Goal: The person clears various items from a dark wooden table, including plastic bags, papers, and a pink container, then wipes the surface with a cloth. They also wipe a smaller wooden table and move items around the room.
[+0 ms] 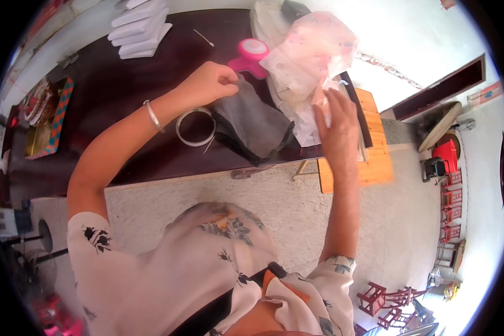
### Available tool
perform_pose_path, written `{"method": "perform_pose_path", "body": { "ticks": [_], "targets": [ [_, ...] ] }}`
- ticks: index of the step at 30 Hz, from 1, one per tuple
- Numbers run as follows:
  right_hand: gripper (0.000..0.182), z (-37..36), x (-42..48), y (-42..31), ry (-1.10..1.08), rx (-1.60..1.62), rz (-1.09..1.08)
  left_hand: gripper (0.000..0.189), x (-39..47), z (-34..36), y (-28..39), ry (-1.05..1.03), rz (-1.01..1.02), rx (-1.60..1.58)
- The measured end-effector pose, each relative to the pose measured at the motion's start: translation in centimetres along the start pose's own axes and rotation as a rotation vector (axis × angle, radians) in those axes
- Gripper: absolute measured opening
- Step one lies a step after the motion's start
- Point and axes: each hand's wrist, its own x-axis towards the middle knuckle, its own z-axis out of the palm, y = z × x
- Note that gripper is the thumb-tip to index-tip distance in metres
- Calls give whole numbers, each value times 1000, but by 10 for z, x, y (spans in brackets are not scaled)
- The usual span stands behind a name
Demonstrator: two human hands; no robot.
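My left hand (218, 84), with a bangle on its wrist, has its fingers closed at the upper corner of a dark grey piece of cloth (254, 117) that spreads to the table's front edge. My right hand (338, 119) grips part of a thin, pinkish translucent plastic bag (319, 46) at the table's right end. Below my left hand lies a pale ring-shaped roll (178, 128), with a thin stick (209, 145) beside it. A pink handheld device with a white round top (253, 48) rests between my left hand and the bag.
The dark red table (151, 155) bears folded white packets (138, 31) at the back, a cotton swab (203, 38) and a patterned open box (59, 122) at left. A wooden board (369, 138) adjoins its right end. Small red stools (371, 298) stand on the floor at lower right.
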Motion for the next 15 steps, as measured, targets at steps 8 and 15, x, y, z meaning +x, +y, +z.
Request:
{"method": "perform_pose_path", "body": {
  "ticks": [8,15],
  "targets": [
    [71,19,-1,-75,-183,605,111,17,-16,4,51,-57,211,-418],
    [33,25,15,-52,-27,833,393,24,-13,-21,78,-7,270,-625]
  ]
}}
